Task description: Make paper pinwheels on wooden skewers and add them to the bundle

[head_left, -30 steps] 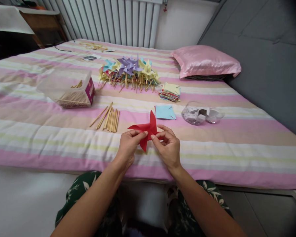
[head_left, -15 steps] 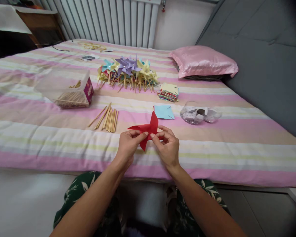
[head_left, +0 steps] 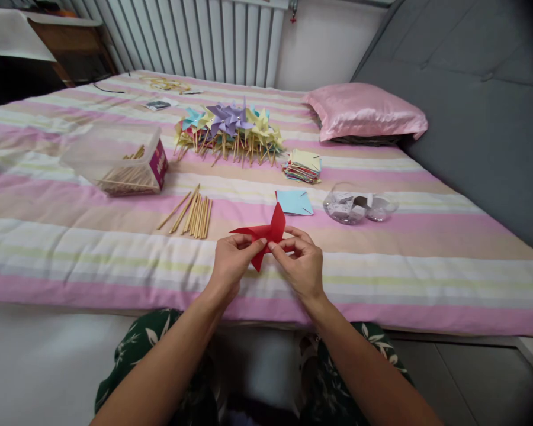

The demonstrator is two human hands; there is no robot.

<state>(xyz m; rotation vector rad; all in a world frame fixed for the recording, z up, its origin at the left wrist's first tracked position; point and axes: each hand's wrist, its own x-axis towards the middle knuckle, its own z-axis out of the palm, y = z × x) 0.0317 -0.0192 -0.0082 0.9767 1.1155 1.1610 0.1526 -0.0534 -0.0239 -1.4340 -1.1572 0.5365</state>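
A red paper pinwheel point(head_left: 275, 223) with folded blades is held just above the near part of the bed. My left hand point(head_left: 233, 260) pinches it from the left, thumb at the centre. From the other side my right hand point(head_left: 302, 263) grips it, its thumb meeting the left one at the middle. The thumbs cover the pinwheel's centre. Just beyond it lies a small pile of light blue paper squares point(head_left: 296, 202) with cuts at the corners. Several wooden sticks point(head_left: 198, 216) lie side by side to the left of my hands.
A clear plastic box point(head_left: 128, 171) of sticks stands at left. Finished pinwheels point(head_left: 231, 127) are heaped farther back, beside a stack of coloured paper squares point(head_left: 302, 165). Clear containers with small metal parts point(head_left: 349, 207) sit at right. A pink pillow point(head_left: 366, 112) rests by the grey headboard point(head_left: 471, 118).
Almost nothing differs. Both hands keep the same pinch on the red pinwheel, with only a slight shift of the thumbs and blades.
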